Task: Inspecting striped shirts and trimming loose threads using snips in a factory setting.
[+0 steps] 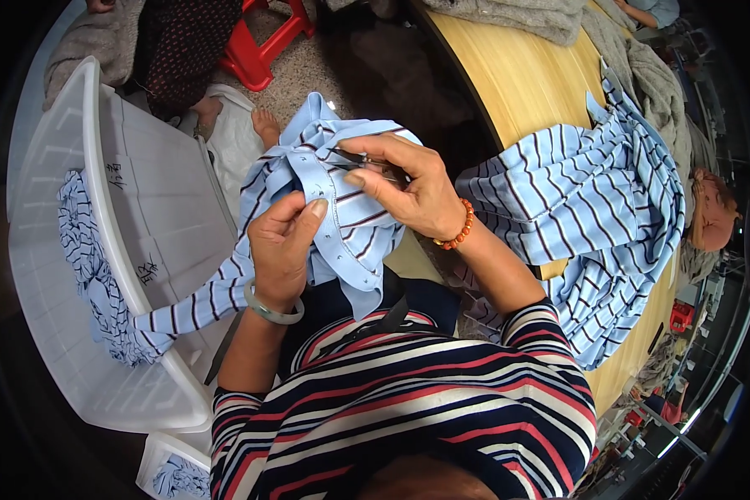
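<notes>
Your left hand point(282, 242) pinches the plain blue band point(332, 237) of a light blue garment with dark stripes point(373, 212) between thumb and forefinger, in front of your body. Your right hand point(408, 185) is closed around a small dark tool point(350, 157), its end just beside the upper part of the band; the fingers partly hide it, so its kind is hard to tell. Small dark marks dot the band. You wear a pale bangle point(273, 312) on your left wrist and an orange bead bracelet point(465, 229) on your right. To your left stands a large white bin point(162, 183) with bunched striped cloth point(100, 283) inside, and a striped strip point(200, 308) runs over its rim toward your garment. To your right, another striped garment point(579, 187) drapes over the edge of the wooden desk point(508, 83). Ahead, a red stool point(258, 54) stands near another person's 2 bare feet point(265, 125)
</notes>
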The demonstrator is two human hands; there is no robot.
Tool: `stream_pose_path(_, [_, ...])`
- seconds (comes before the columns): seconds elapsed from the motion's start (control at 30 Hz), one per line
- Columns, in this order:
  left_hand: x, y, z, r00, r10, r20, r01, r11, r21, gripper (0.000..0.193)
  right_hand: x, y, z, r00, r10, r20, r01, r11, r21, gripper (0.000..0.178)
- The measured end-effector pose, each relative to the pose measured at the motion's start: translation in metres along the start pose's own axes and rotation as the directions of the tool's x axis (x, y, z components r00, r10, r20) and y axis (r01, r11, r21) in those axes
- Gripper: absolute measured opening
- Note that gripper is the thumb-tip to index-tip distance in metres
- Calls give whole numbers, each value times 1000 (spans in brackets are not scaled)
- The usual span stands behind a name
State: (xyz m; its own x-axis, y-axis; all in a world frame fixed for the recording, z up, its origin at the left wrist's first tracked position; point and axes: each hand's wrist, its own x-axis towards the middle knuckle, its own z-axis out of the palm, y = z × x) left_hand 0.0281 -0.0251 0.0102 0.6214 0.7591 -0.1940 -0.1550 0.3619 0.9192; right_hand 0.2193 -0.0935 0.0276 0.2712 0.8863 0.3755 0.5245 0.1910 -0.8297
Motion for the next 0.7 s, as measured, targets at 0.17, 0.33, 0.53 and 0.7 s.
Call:
stream_pose_path(0.17, [5, -8, -2, 999, 25, 29, -27, 997, 67, 11, 9, -3, 13, 935, 251, 251, -314, 913, 259, 29])
stream_pose_path(0.33, [1, -17, -2, 997, -66, 45, 69, 996, -56, 12, 16, 7, 29, 917, 278, 286, -347, 910, 227, 26])
stream_pose_path(0.53, [-18, -30, 12, 975, -222, -24, 214, 959, -184, 21, 24, 17, 26, 913, 352, 204, -405, 840, 362, 17])
stream_pose_path(0.7, [-9, -20, 8, 998, -61, -26, 53, 967, -251, 29, 32, 22, 20, 916, 361, 177, -402, 829, 390, 19])
